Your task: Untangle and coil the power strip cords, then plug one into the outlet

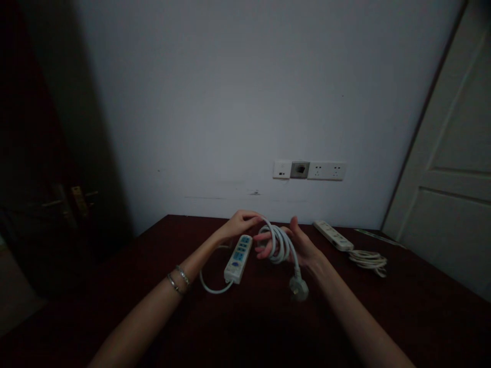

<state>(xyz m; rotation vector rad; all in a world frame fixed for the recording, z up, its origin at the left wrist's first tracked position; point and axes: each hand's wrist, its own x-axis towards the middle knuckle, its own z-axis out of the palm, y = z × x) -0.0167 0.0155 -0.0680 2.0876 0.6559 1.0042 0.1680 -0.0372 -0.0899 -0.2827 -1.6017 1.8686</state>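
A white power cord (282,244) lies in several loops around the fingers of my right hand (301,244). Its plug (298,289) dangles below that hand, over the table. My left hand (242,224) pinches the same cord at the upper left of the loops, thumb and fingers together. Between my forearms a white power strip (238,259) with blue socket faces rests on the table. From its near end the cord curves left and runs back behind my left wrist. The right thumb points up, and its fingers reach through the coil.
A second white power strip (333,235) lies at the right on the dark red table (268,327), with its cord (369,260) bundled beside it. Wall sockets (326,170) sit above the table's back edge. A pale door (456,168) stands at right, a dark door with a handle (79,199) at left.
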